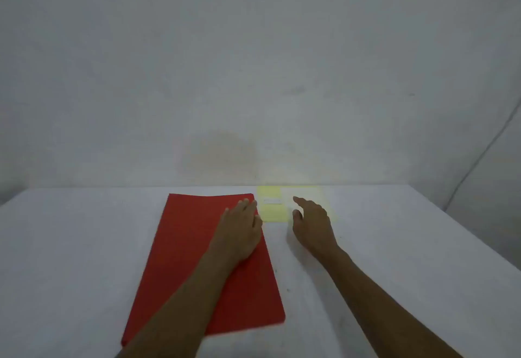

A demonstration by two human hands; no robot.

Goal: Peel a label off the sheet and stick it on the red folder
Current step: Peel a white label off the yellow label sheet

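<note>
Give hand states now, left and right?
Left hand: open, flat on the red folder.
Right hand: open, empty, over the label sheet.

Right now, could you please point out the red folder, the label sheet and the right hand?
red folder (183, 245): head view, bare cover.
label sheet (275, 212): head view, yellow backing.
right hand (311, 223): head view, back.

Both bare forearms reach forward; the left hand (239, 231) lies flat, palm down, the right hand (313, 225) hovers, fingers loosely spread.

Single head-worn wide-angle view, looking forward and down from above the table (394, 245). Forearms enter from the bottom edge; grey wall (253, 61) fills the upper half.
</note>
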